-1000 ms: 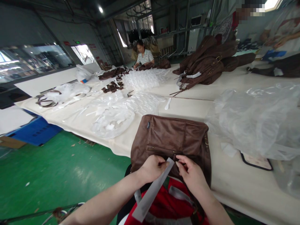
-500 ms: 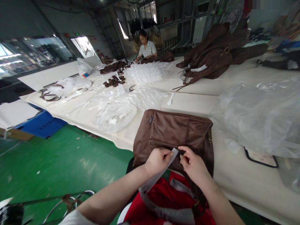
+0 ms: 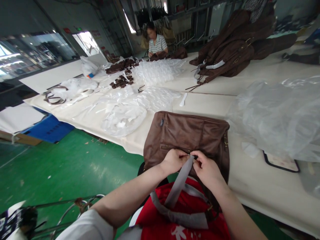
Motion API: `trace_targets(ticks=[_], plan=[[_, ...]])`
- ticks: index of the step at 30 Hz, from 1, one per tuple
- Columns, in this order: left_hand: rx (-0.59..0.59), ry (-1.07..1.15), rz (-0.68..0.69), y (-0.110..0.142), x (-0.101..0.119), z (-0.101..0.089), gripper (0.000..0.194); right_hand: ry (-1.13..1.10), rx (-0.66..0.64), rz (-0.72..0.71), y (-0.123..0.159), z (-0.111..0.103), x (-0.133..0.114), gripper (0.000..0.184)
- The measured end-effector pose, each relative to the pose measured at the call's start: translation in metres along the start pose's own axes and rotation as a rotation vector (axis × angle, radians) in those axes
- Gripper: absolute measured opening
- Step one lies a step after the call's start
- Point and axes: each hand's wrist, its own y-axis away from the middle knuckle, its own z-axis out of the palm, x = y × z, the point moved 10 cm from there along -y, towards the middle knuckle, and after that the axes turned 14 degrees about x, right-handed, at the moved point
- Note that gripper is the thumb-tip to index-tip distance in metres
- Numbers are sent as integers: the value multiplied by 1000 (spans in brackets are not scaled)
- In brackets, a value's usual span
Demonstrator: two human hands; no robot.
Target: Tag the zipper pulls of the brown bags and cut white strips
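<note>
A brown leather bag [image 3: 186, 130] lies at the table's front edge, with a zipped pocket across its face. Over its lower part, my left hand [image 3: 175, 161] pinches the upper end of a grey-wrapped strap [image 3: 180, 181]. Close against it, my right hand [image 3: 203, 165] has its thumb and fingers closed at the same strap end; the small parts between the fingertips are hidden. From there the strap hangs onto my lap, over red cloth [image 3: 160, 213]. Another grey-wrapped length [image 3: 185, 220] curves across the red cloth to a brass-coloured fitting.
Clear plastic wrapping [image 3: 282, 120] is heaped on the right, beside a dark-rimmed flat piece [image 3: 281, 161]. Plastic bags [image 3: 125, 118] lie left of the bag. Brown bags [image 3: 232, 53] are piled behind. Across the table [image 3: 212, 108] sits a person in a striped shirt [image 3: 158, 45].
My left hand has shifted right, up against my right hand at the strap end. The strap now hangs more steeply from the fingers. The view has tilted slightly.
</note>
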Motion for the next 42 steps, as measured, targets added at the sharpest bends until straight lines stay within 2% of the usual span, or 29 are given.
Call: trace_targets(ticks=[8, 13, 21, 24, 28, 31, 34, 37, 42], plan=[[231, 40, -13, 4, 5, -17, 24, 45, 8, -38, 0, 1, -1, 32], [218, 165, -91, 3, -5, -6, 21, 51, 31, -42, 3, -1, -1, 34], [344, 339, -185, 3, -24, 0, 18, 7, 11, 3, 3, -2, 0, 29], [331, 390, -190, 1, -27, -1, 18, -130, 14, 98, 5, -3, 6, 26], [316, 410, -200, -1, -28, -3, 15, -368, -28, 362, 13, 5, 23, 28], [289, 389, -183, -1, -23, -4, 12, -478, -150, 484, 19, 20, 22, 32], [278, 325, -135, -1, -15, -8, 10, -565, -213, 526, 18, 31, 16, 31], [288, 225, -49, 1, -5, -18, 11, -589, -207, 545, 16, 38, 16, 28], [268, -120, 135, 4, 16, -32, 10, -574, -122, 559, 18, 45, 25, 31]])
